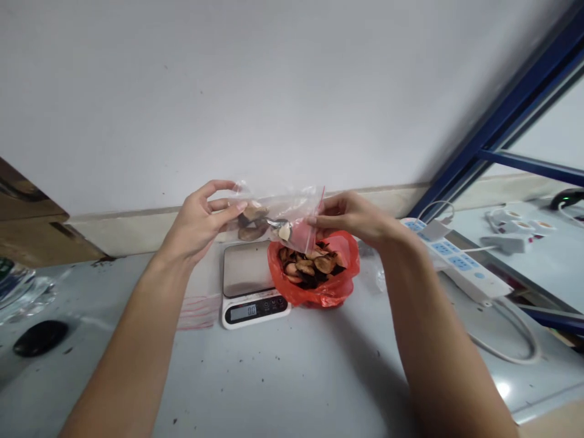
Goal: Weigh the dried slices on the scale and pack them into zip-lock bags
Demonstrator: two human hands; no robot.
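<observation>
A clear zip bag (298, 204) with several dried brown slices in it is stretched sideways between my hands. My left hand (203, 216) grips its left end, thumb and fingers closed on the plastic. At the other end, by the red zip strip, my right hand (342, 216) pinches the bag. Below hangs a red plastic bag (349, 267), open at the top and full of dried dark-edged slices (310, 266). It partly covers the right side of a digital kitchen scale (246, 274), whose display reads 0.0.
Flat zip bags (198, 311) with red strips lie left of the scale. A black oval object (41, 338) sits at far left. On the right are a white power strip (460, 261), its cable and a blue metal frame (483, 146). A wall stands behind.
</observation>
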